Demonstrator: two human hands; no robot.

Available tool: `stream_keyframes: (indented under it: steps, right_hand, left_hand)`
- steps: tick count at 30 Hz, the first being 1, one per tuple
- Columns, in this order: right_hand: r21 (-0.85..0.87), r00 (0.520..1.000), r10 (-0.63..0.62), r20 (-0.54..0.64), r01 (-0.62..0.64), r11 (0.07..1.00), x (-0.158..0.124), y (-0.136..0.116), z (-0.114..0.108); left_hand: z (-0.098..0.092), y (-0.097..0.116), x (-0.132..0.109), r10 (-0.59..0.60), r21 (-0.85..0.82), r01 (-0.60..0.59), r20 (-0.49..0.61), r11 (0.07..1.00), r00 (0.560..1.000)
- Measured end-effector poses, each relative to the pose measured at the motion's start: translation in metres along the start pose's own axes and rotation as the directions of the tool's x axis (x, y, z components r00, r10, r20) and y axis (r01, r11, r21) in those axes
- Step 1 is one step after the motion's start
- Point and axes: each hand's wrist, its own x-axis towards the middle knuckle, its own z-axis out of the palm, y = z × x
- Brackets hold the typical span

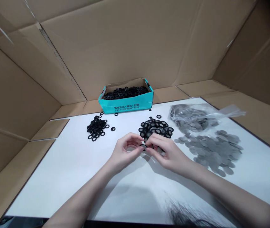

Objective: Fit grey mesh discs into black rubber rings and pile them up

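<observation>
Between my two hands, a black ring with a grey centre [143, 147] is held up at the fingertips. My left hand [128, 148] pinches its left side, and my right hand [164, 150] grips its right side. Just behind the fingers lies a pile of black rings with grey discs in them [157, 127], partly hidden by my right hand. A heap of plain black rings [97, 127] is to the left. Loose grey mesh-like discs [216, 152] spread out on the right.
A turquoise box [127, 106] full of black rings stands at the back of the white tabletop [70, 167]. A clear plastic bag [191, 117] of grey discs lies at the back right. Cardboard walls [125, 44] enclose the table; dark hair shows at the bottom edge.
</observation>
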Motion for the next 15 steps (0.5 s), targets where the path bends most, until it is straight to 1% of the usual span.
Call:
stream_keyframes:
  steps: [4, 10, 15]
  right_hand:
    - [0.027, 1.0, 0.025, 0.01, -0.025, 0.999, 0.0008, 0.002, 0.0009]
    - [0.018, 1.0, 0.016, 0.001, -0.016, 1.0, 0.0014, 0.0007, -0.0007]
    - [0.022, 1.0, 0.014, 0.007, -0.014, 1.0, 0.0025, 0.001, -0.0005]
  left_hand:
    - [-0.0001, 0.0005, -0.0003, 0.006, 0.027, -0.006, 0.02, 1.0, 1.0]
    - [-0.0013, 0.0038, -0.0002, 0.043, 0.067, -0.047, 0.051, 0.997, 0.998]
    - [-0.0009, 0.0056, 0.0004, 0.039, 0.095, -0.045, 0.068, 0.994, 0.997]
